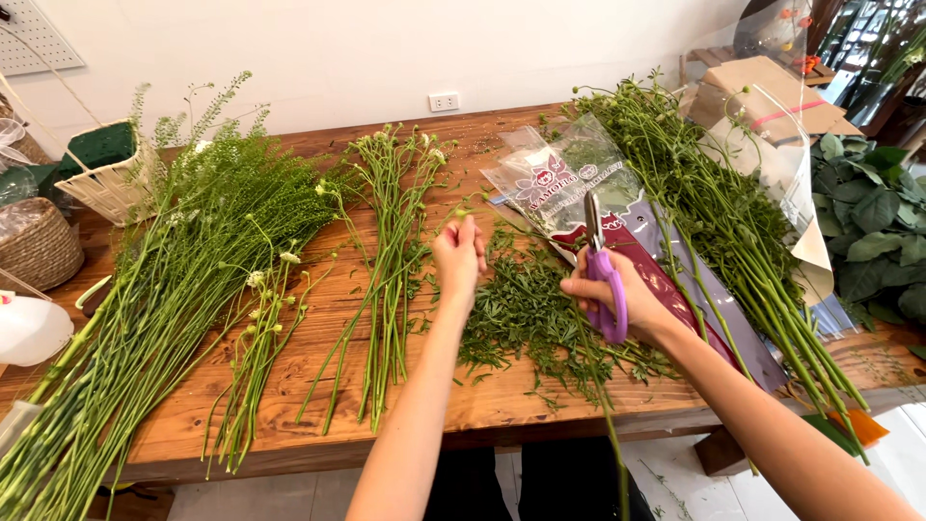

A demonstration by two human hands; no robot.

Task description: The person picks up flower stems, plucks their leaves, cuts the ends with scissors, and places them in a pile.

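My left hand (459,259) pinches the upper part of a thin green flower stem (603,405), which runs from its small bud past my right hand and down over the table's front edge. My right hand (617,294) grips purple-handled scissors (600,275), blades pointing up and away, and also touches the stem. Below both hands lies a heap of cut green leaves (526,318) on the wooden table (289,425).
Bundles of green stems lie at left (164,289), centre (391,251) and right (733,232). A clear printed plastic sleeve (564,178) lies behind the scissors. White basket with green foam (101,169), wicker basket (39,246) and a white bottle (29,328) sit at the left edge.
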